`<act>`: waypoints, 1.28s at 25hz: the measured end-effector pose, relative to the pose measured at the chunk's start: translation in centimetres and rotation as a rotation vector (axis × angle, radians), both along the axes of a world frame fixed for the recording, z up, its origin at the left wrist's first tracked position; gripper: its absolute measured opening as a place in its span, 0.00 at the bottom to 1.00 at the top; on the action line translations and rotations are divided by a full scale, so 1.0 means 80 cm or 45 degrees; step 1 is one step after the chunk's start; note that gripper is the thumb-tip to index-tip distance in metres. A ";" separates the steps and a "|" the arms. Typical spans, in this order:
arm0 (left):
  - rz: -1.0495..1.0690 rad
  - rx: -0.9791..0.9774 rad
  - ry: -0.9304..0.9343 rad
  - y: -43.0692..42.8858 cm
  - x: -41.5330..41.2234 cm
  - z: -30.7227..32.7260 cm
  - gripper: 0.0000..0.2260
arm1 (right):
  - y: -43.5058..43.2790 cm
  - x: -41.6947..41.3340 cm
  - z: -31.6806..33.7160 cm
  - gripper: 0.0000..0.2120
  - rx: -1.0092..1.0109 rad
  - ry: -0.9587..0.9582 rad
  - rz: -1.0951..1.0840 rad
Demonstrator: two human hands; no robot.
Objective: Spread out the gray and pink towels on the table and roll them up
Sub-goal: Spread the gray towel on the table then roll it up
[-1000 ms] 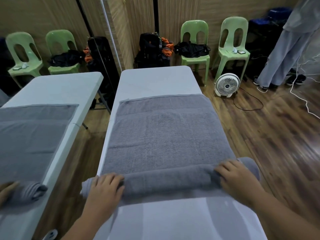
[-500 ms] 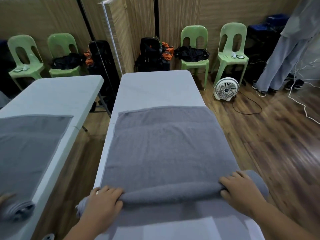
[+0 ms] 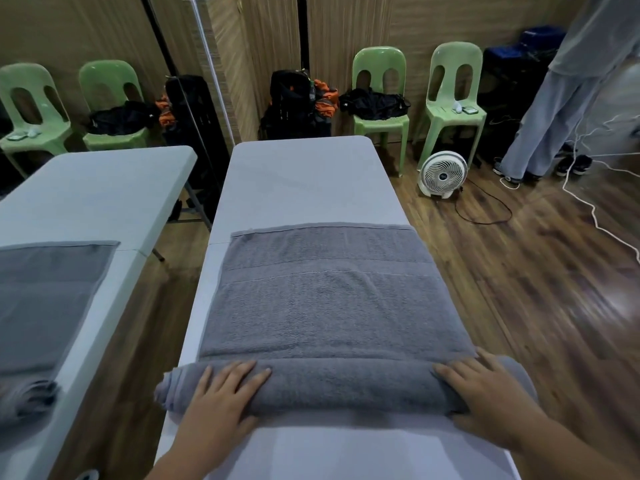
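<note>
While both hands (image 3: 349,398) press flat (fingers spread) on the gray towel (image 3: 329,306) roll, no writing is legible.

Plain gray towel (image 3: 332,306) on a white table (image 3: 304,181), pale green chairs (image 3: 450,95) at 1 o'clock, white fan (image 3: 443,174), brown wood-grain floor (image 3: 536,289).

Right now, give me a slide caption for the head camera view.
Both hands, left and right, press a half-rolled gray towel on a white table.

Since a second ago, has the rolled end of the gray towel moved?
Cannot tell. The head camera tilted between frames. The roll sits under both hands, left hand and right hand, near the table's near end throughout.
</note>
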State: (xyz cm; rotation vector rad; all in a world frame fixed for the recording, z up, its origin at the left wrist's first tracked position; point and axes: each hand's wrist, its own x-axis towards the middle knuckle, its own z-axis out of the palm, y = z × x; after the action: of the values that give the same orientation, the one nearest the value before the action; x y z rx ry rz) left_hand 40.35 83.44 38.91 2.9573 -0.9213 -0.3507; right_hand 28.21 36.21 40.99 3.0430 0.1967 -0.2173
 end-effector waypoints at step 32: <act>0.169 -0.173 0.118 0.049 0.003 0.027 0.24 | -0.087 -0.041 0.031 0.10 2.541 -0.091 -1.674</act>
State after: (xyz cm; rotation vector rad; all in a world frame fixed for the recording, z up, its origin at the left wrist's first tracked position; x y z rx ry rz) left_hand 40.61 87.38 41.07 2.8328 -0.7046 -0.3992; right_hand 24.90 29.27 43.43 3.5138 -3.5030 0.2420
